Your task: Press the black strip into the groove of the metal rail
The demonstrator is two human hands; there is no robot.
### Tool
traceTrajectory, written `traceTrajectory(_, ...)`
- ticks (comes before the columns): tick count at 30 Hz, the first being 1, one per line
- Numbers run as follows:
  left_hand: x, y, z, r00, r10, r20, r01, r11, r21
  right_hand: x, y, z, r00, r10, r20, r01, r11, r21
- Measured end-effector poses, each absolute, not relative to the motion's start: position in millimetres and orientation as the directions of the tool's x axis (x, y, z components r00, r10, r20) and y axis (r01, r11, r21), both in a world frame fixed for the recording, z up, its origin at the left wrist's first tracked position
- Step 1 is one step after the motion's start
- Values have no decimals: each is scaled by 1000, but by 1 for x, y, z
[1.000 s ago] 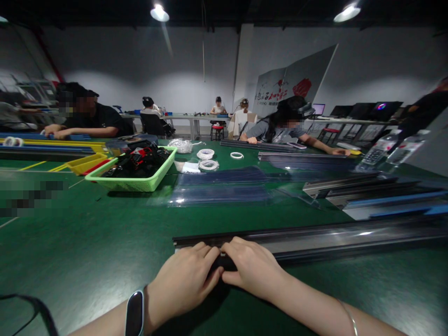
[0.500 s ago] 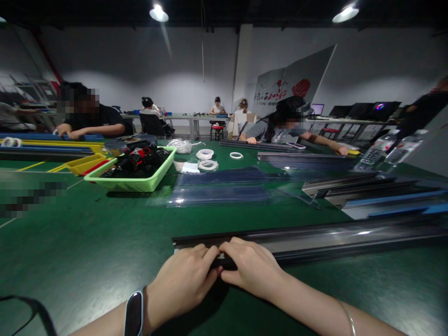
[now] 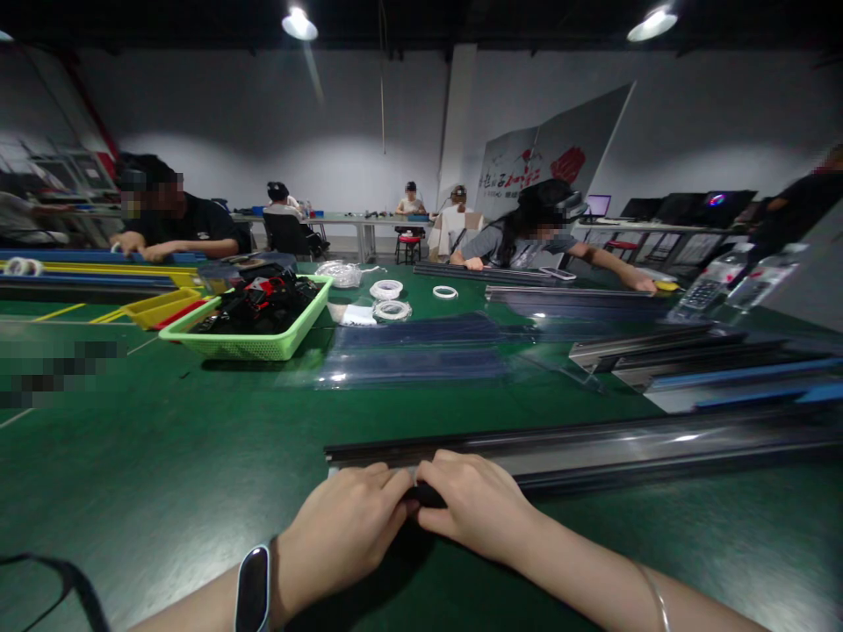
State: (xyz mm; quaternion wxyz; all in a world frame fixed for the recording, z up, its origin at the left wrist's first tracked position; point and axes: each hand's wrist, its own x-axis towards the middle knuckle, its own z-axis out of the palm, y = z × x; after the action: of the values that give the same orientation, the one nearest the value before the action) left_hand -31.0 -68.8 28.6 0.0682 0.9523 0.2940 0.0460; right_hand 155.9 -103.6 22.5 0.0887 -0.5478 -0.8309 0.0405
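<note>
A long dark metal rail [image 3: 593, 448] lies across the green table [image 3: 164, 456] in front of me. Both hands rest side by side on its left end. My left hand [image 3: 346, 527], with a dark band on the wrist, has its fingers curled over the rail's near edge. Beside it, touching fingertip to fingertip, my right hand [image 3: 478, 505] pinches a small dark piece [image 3: 428, 497] against the rail. What that piece is I cannot make out.
A green basket [image 3: 254, 338] of dark and red parts stands at mid left, with yellow trays [image 3: 162, 307] behind it. Clear plastic sheets [image 3: 408, 355], tape rolls [image 3: 390, 309] and more rails [image 3: 711, 369] lie further back. Other people work at the far edge.
My hands have stayed on the rail's left end, shifting only slightly. The people across the table have moved their arms a little.
</note>
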Motion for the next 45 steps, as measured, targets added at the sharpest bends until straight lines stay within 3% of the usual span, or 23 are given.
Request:
traceTrajectory(21, -30, -68, 26, 828, 558, 63, 545, -825, 149, 155, -99, 24, -499, 861, 98, 861, 506, -59)
traceTrajectory(45, -48, -34, 23, 771, 623, 131, 614, -782, 105, 146, -55, 24, -622, 761, 186, 777, 629, 20)
